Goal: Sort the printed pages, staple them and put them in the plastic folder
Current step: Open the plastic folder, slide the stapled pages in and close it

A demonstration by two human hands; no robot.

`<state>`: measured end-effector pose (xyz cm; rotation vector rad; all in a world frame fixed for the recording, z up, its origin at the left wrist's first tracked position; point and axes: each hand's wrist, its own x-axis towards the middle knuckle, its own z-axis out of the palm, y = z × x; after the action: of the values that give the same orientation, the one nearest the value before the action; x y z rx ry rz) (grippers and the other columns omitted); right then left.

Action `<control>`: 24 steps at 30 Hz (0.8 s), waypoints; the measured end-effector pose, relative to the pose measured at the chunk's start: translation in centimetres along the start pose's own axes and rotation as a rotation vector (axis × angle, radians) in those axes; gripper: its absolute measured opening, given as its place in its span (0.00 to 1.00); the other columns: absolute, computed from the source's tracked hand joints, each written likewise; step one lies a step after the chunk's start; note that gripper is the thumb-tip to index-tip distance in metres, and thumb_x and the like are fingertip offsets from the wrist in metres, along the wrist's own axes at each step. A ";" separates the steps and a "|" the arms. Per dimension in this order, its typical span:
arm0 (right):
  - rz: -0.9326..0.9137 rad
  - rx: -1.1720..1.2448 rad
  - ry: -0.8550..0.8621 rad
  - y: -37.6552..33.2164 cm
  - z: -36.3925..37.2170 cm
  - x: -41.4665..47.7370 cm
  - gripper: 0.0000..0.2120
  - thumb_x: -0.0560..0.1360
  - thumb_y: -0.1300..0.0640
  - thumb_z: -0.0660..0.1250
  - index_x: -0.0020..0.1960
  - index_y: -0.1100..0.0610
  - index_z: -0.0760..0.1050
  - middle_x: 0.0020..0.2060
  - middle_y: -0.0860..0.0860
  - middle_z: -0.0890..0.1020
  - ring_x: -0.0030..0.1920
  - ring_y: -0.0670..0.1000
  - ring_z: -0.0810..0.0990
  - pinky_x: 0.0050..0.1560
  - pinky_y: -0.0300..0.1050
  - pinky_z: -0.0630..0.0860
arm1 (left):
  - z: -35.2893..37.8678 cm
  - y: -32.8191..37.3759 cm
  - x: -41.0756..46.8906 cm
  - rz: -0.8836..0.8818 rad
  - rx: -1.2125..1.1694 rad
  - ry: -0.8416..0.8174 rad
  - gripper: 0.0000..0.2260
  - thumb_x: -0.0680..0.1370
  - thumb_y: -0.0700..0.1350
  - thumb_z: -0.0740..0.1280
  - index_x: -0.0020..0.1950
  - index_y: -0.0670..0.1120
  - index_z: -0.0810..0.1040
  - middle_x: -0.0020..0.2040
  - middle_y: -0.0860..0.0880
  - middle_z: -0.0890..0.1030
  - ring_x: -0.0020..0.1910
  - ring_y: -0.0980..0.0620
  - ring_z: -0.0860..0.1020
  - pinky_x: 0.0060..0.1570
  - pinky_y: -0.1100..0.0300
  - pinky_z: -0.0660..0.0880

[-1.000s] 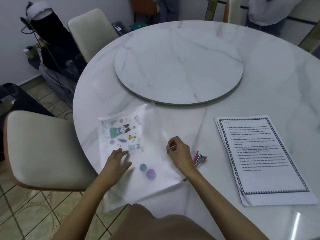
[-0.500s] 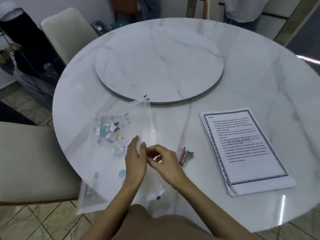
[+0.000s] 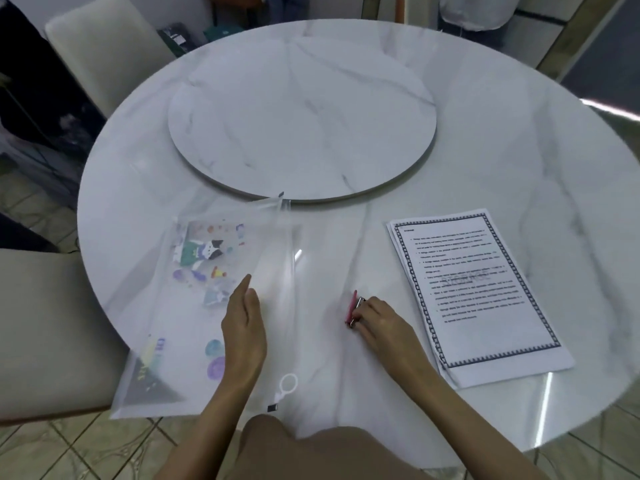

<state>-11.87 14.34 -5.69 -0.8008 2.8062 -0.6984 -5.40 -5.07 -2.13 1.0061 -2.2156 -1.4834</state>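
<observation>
A translucent plastic folder [image 3: 194,306] with cartoon stickers lies flat at the near left of the table, its ring-shaped zip pull [image 3: 288,384] at the near edge. My left hand [image 3: 242,327] rests flat on the folder, fingers together and pointing away. A small pink stapler [image 3: 354,308] lies to the right of the folder. My right hand [image 3: 379,323] is over it with the fingers curled around its near end. A stack of printed pages [image 3: 474,292] with a dark patterned border lies further right, untouched.
The round white marble table [image 3: 502,150] carries a raised turntable disc [image 3: 301,116] in the middle. Cream chairs stand at the left [image 3: 45,334] and far left [image 3: 100,53]. A person stands beyond the far edge [image 3: 478,8].
My hands were together at the folder's zip edge. Now the right hand has moved right onto the stapler, and the left hand has flattened on the folder, which lies spread out.
</observation>
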 end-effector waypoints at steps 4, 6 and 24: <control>-0.025 -0.038 0.035 0.0 0.4 2.6 0.05 0.76 0.62 0.62 0.46 0.59 0.77 0.47 0.53 0.77 0.47 0.53 0.77 0.38 0.43 0.72 | 0.1 0.2 -0.2 0.000 0.005 0.011 0.18 0.82 0.46 0.51 0.71 0.45 0.66 0.70 0.48 0.69 0.70 0.52 0.66 0.64 0.67 0.57; -0.023 -0.034 0.058 -0.2 0.5 4.5 0.05 0.76 0.63 0.61 0.46 0.60 0.76 0.47 0.53 0.77 0.48 0.53 0.76 0.38 0.45 0.74 | 0.3 0.4 -0.3 0.008 0.021 0.020 0.18 0.82 0.45 0.52 0.71 0.45 0.65 0.71 0.48 0.69 0.70 0.53 0.65 0.64 0.68 0.57; 0.485 0.287 0.454 8.5 -5.7 6.1 0.12 0.78 0.57 0.61 0.55 0.63 0.77 0.53 0.60 0.75 0.52 0.58 0.76 0.52 0.41 0.67 | 2.8 0.4 -2.0 0.030 0.111 -0.008 0.19 0.81 0.48 0.52 0.71 0.46 0.65 0.71 0.49 0.68 0.65 0.60 0.63 0.66 0.64 0.56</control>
<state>-22.45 19.79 -4.68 0.1098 2.9793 -1.2668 -5.75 -1.64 -2.74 0.9967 -2.3310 -1.3671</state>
